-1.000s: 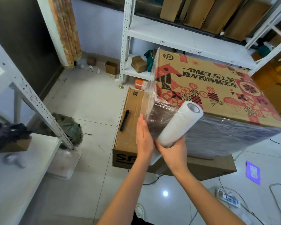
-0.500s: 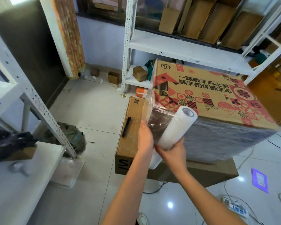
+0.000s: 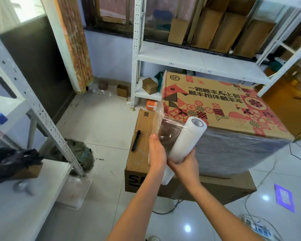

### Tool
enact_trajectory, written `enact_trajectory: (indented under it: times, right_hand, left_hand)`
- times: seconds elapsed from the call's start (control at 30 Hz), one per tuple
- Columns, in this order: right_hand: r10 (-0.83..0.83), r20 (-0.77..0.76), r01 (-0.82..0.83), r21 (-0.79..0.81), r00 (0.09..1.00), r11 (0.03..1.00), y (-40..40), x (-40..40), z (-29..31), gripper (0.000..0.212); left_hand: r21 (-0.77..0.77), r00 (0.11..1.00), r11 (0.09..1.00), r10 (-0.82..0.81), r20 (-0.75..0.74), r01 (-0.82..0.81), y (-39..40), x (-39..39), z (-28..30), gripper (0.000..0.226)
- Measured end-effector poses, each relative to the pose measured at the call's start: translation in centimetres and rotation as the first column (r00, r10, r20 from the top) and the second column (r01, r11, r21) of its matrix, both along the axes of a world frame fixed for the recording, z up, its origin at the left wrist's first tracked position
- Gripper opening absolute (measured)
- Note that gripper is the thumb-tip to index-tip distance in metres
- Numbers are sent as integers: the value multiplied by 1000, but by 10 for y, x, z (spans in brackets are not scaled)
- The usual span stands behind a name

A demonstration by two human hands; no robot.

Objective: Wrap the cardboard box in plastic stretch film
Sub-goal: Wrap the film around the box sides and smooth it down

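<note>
A printed cardboard box (image 3: 215,103) with red patterns stands on a flat brown box (image 3: 142,141). Clear stretch film (image 3: 233,150) covers its near side and wraps round the left corner. My right hand (image 3: 184,164) grips the lower part of a white film roll (image 3: 186,141), held tilted against the box's near left corner. My left hand (image 3: 156,152) lies flat, fingers straight, against the film at that corner, just left of the roll.
A black marker (image 3: 135,140) lies on the lower box. White metal shelving (image 3: 198,61) with cartons stands behind, another shelf (image 3: 24,188) at left. Cables and a power strip (image 3: 257,226) lie on the tiled floor at right. A dark bundle (image 3: 80,153) sits by the shelf leg.
The view has tilted up a little. Both hands and the roll stay at the box's near left corner, with hardly any shift.
</note>
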State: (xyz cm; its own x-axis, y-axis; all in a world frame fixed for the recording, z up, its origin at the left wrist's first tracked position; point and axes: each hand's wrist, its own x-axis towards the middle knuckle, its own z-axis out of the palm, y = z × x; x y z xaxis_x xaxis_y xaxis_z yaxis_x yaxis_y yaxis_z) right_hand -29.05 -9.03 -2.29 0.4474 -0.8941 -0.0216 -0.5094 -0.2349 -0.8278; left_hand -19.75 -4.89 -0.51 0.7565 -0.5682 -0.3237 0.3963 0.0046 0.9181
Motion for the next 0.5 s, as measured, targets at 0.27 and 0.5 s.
enact_trajectory:
  times: [0.27, 0.5]
  right_hand:
    - [70, -20, -71, -58, 997, 996, 3, 1, 5, 91]
    - [22, -71, -27, -68, 997, 997, -2, 4, 1, 80]
  left_hand:
    - [-123, 870, 992, 53, 490, 8, -2, -4, 42, 41]
    - [132, 629, 991, -125, 767, 36, 8, 37, 46, 39]
